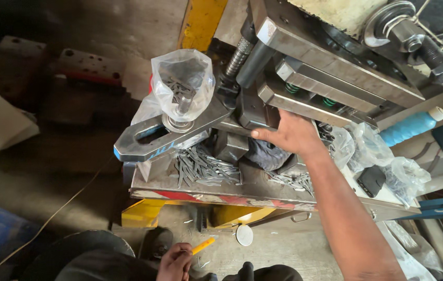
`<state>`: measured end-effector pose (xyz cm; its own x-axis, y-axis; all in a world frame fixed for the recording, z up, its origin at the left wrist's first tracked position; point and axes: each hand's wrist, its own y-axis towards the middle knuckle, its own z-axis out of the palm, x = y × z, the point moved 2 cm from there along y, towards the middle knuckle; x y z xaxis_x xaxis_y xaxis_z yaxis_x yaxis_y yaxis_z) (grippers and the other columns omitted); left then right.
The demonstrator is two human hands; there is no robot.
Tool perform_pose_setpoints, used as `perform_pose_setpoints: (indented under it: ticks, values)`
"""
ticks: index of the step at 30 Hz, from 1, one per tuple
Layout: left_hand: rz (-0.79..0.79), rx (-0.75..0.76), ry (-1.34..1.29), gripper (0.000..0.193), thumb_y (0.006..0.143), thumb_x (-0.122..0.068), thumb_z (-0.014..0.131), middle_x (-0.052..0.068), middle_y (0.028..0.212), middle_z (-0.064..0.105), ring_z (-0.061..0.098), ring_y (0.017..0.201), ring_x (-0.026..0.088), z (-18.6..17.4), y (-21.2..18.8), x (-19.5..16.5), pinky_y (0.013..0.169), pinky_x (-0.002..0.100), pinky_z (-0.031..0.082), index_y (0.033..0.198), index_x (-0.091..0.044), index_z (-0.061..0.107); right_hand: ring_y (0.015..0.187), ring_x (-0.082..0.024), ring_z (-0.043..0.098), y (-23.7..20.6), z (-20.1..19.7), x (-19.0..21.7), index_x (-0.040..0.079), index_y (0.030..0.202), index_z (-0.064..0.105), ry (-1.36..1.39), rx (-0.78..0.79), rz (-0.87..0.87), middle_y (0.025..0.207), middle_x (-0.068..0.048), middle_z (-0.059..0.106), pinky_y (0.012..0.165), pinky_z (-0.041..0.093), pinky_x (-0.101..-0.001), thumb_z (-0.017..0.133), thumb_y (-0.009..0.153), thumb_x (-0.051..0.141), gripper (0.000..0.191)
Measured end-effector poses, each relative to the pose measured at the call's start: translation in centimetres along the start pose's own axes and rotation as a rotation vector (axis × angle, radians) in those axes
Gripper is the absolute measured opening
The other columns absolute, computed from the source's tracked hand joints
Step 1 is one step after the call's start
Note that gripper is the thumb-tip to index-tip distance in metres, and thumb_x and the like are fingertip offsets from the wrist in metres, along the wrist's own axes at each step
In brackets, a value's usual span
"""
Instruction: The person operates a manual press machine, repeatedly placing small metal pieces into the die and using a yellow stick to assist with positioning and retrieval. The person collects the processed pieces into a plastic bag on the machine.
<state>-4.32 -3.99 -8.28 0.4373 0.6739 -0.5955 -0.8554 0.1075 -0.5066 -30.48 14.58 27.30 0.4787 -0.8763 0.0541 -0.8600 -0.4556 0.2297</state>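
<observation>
Daylight from the upper right; glare on the plastic bag [182,83] and steel bars. Left floor in deep shadow. Wide-angle bending at edges.

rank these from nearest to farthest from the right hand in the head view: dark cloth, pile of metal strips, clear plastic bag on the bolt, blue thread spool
1. Dark cloth, just below the right hand.
2. Pile of metal strips, lower left on the press table.
3. Clear plastic bag, upper left.
4. Blue thread spool, far right.

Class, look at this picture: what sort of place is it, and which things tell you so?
Probably a small metalworking shop. A heavy steel press fills the bench, loose metal strips lie piled on its plate, and the right hand reaches into the tooling.
</observation>
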Motion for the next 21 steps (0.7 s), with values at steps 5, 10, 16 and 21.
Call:
perform_pose_setpoints:
  ticks: [5, 10, 16, 21]
  values:
    - [-0.033, 0.043, -0.007, 0.011, 0.089, -0.008, 0.067, 0.006, 0.052, 0.047, 0.038, 0.033, 0.015, 0.1, -0.4, -0.2, 0.032, 0.033, 0.032, 0.099, -0.005, 0.065, 0.142, -0.045, 0.041, -0.4, -0.5, 0.6, 0.012, 0.156, 0.040, 0.005, 0.006, 0.008, 0.154, -0.026, 0.045, 0.114, 0.034, -0.0493, 0.066, 0.072, 0.081, 0.111]
    - [0.074, -0.017, 0.085, 0.010, 0.092, -0.010, 0.062, 0.005, 0.057, 0.051, 0.044, 0.039, 0.014, 0.2, -2.7, -1.1, 0.036, 0.031, 0.036, 0.099, -0.003, 0.065, 0.120, -0.044, 0.062, -1.5, -0.2, 1.1, 0.010, 0.149, 0.052, -0.076, 0.048, 0.163, 0.128, -0.025, 0.066, 0.101, 0.048, -0.0513, 0.070, 0.074, 0.078, 0.102]
    - [0.076, -0.026, 0.185, 0.014, 0.091, -0.006, 0.058, 0.005, 0.059, 0.051, 0.044, 0.041, 0.012, 0.2, -3.7, -1.5, 0.039, 0.030, 0.038, 0.099, 0.000, 0.068, 0.122, -0.039, 0.065, -6.6, -0.8, 3.8, 0.008, 0.133, 0.066, -0.063, -0.469, -0.390, 0.131, -0.016, 0.070, 0.107, 0.050, -0.0489, 0.079, 0.097, 0.036, 0.048]
    - [0.235, 0.040, 0.236, 0.014, 0.089, -0.005, 0.061, 0.005, 0.063, 0.055, 0.047, 0.046, 0.012, 0.1, -3.3, -1.0, 0.042, 0.029, 0.039, 0.099, 0.001, 0.069, 0.092, -0.025, 0.070, -14.6, 4.0, 6.8, 0.007, 0.115, 0.075, 0.382, -0.475, -0.128, 0.102, -0.008, 0.071, 0.083, 0.054, -0.0368, 0.072, 0.100, 0.014, 0.016]
